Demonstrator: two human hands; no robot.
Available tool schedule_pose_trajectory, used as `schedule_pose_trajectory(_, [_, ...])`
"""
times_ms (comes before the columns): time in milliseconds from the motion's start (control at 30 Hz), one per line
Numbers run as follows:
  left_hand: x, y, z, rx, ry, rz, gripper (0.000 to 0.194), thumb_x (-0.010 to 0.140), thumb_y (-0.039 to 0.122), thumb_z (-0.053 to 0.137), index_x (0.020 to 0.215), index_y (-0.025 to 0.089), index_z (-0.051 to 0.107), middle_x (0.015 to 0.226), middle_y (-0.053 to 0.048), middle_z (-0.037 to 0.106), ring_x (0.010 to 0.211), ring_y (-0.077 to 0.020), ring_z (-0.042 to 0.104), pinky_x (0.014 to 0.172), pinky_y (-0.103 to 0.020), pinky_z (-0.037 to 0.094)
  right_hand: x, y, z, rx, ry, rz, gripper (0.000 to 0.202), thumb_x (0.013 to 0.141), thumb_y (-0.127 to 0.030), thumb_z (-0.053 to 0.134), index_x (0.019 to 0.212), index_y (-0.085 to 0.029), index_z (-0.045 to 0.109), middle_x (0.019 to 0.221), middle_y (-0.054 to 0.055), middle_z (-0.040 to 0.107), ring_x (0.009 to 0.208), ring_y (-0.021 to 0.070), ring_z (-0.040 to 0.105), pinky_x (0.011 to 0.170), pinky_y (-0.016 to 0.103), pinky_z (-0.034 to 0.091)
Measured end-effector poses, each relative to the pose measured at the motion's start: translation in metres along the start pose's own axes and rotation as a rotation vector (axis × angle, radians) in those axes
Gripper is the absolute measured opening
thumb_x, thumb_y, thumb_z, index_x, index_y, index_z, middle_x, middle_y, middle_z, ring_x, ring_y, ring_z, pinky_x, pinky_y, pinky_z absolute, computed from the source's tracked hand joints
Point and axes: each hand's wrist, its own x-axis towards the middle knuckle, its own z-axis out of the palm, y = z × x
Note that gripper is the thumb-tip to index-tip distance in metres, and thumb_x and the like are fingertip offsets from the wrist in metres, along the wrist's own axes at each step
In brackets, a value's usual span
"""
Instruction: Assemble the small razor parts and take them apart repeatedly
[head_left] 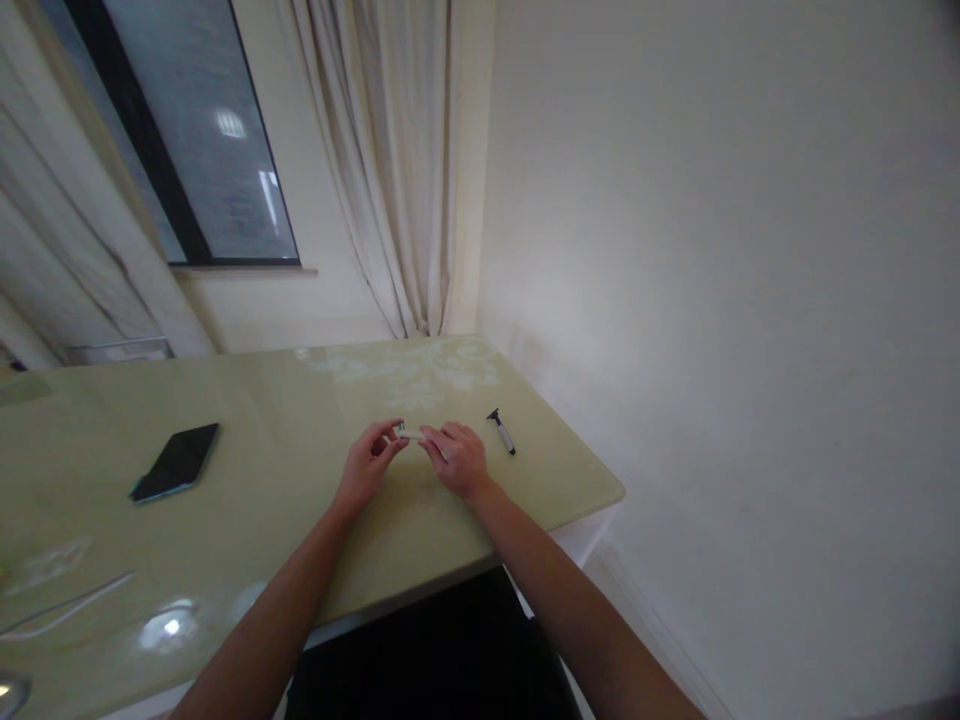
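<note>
A small white toothbrush (411,435) is held level between my hands above the pale green table (285,400). Its bristled head points left, where the curled fingers and thumb of my left hand (369,455) pinch around it. The fingers of my right hand (459,458) are closed on its handle and hide part of it. Just right of my right hand, a razor (504,434) with a black head and a grey handle lies on the table.
A dark phone or tablet (178,461) lies on the left of the table. Nearer the left edge are a clear plastic wrapper (51,565) and a white cable (71,610). A wall (675,300) borders the table's right side; curtains (390,150) hang behind.
</note>
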Motion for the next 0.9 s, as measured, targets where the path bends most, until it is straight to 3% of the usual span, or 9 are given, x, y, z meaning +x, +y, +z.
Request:
schedule_pose_trajectory(133, [-0.0004,0.0017,0.0001,0.004,-0.001,0.0,0.04,0.083,0.046,0.072,0.113,0.02,0.071,0.078,0.003,0.057,0.054,-0.009,0.043,0.052,-0.023,0.037,0.0,0.001,-0.0003,-0.017,0.008,0.076,0.034,0.106,-0.043,0.049,0.123,-0.026,0.073,0.09,0.006,0.069,0.087,0.0185,0.061,0.081,0.028,0.042])
schedule_pose_trajectory(300, [-0.0012,0.0031,0.0005,-0.002,-0.008,0.005,0.041,0.082,0.045,0.073,0.114,0.02,0.07,0.079,0.003,0.057,0.054,-0.0088,0.043,0.052,-0.022,0.037,0.0002,-0.0003,0.0,0.007,-0.009,0.006,0.037,0.106,-0.045,0.047,0.126,-0.026,0.072,0.091,0.007,0.07,0.09,0.0186,0.061,0.084,0.028,0.042])
schedule_pose_trajectory(467, [-0.0009,0.0028,0.0007,-0.003,-0.003,-0.004,0.04,0.082,0.045,0.073,0.113,0.019,0.071,0.078,0.002,0.057,0.054,-0.0087,0.043,0.05,-0.022,0.036,0.0007,0.0023,0.0011,-0.014,-0.007,0.085,0.035,0.106,-0.043,0.049,0.122,-0.025,0.074,0.089,0.007,0.07,0.088,0.0189,0.062,0.081,0.028,0.042])
schedule_pose_trajectory(667, [-0.0006,0.0031,0.001,0.017,-0.004,0.003,0.041,0.081,0.046,0.074,0.113,0.02,0.071,0.079,0.002,0.059,0.054,-0.0091,0.044,0.052,-0.023,0.039,0.0004,0.001,0.0007,0.021,-0.008,0.005,0.035,0.105,-0.044,0.05,0.125,-0.026,0.072,0.092,0.007,0.07,0.09,0.0188,0.062,0.084,0.028,0.042])
schedule_pose_trajectory(900, [-0.0004,-0.0002,0.0015,0.007,-0.016,0.003,0.039,0.081,0.045,0.073,0.111,0.019,0.071,0.079,0.002,0.058,0.054,-0.0086,0.044,0.051,-0.022,0.037,0.0007,0.0044,0.0025,0.014,0.001,0.059,0.033,0.105,-0.042,0.051,0.122,-0.024,0.074,0.091,0.006,0.07,0.087,0.0188,0.062,0.081,0.028,0.042])
